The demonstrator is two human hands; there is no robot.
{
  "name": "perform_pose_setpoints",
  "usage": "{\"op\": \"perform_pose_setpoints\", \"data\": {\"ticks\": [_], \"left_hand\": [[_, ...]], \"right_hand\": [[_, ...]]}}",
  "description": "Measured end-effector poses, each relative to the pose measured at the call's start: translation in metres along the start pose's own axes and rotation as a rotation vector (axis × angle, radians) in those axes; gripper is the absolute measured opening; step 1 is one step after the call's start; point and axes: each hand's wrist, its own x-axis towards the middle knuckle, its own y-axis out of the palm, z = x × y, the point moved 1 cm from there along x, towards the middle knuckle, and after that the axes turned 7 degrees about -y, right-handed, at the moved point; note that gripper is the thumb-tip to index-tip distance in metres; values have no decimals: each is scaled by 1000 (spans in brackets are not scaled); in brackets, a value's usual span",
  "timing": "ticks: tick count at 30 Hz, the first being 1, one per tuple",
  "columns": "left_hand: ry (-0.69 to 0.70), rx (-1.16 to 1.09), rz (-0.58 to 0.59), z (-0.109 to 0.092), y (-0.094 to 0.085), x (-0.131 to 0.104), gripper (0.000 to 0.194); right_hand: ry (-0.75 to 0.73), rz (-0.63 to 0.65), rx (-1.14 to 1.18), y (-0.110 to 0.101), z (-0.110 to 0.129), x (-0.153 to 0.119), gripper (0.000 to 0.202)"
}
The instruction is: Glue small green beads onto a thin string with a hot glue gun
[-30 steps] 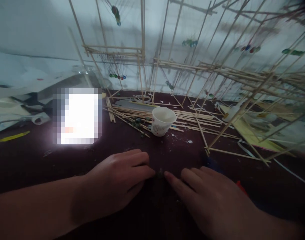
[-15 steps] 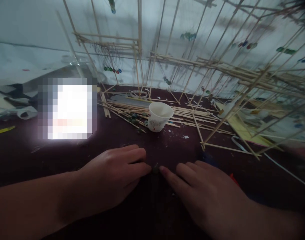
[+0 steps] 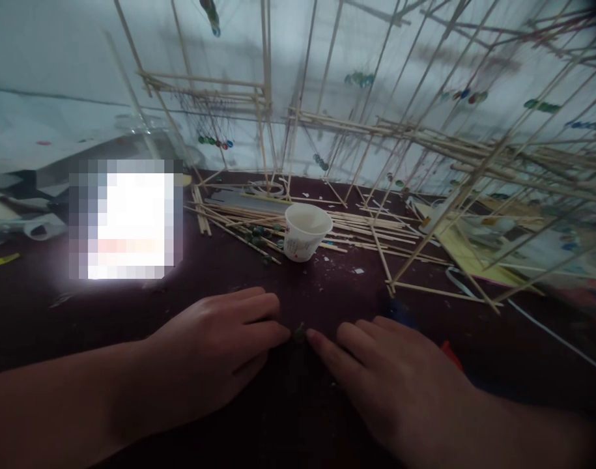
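Observation:
A small dark round piece, apparently a glass marble (image 3: 299, 334), rests low over the dark table between my two hands. Something thin sticks up from its top, too small to make out. My left hand (image 3: 224, 332) comes in from the left with its fingers curled, its index fingertip against the marble's left side. From the right, my right hand (image 3: 390, 365) presses its index fingertip to the other side. Both thumbs are mostly hidden. Beyond the hands stands a white paper cup (image 3: 305, 238) with printed marks. Several dark marbles (image 3: 258, 232) lie to its left.
Thin wooden sticks (image 3: 361, 228) lie in a pile behind the cup. Stick frames (image 3: 266, 85) with hanging marbles rise along the wall. A blurred bright screen (image 3: 139, 215) glows at the left. Beside my right hand lie red and blue items (image 3: 451, 355).
The whole view has shifted slightly, with things appearing a little lower and further left. Both fingertips stay at the marble; its thin top piece shows more clearly.

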Motion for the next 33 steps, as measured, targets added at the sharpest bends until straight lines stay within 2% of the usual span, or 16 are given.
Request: {"op": "perform_pose_setpoints", "data": {"ticks": [15, 25, 33], "left_hand": [[28, 24, 0, -2, -2, 2, 33], [7, 11, 21, 1, -2, 2, 31], [-3, -3, 14, 3, -2, 1, 32]], "right_hand": [[-47, 35, -6, 2, 0, -2, 35], [-7, 6, -8, -1, 3, -1, 37], [-10, 55, 33, -4, 1, -2, 30]]}}
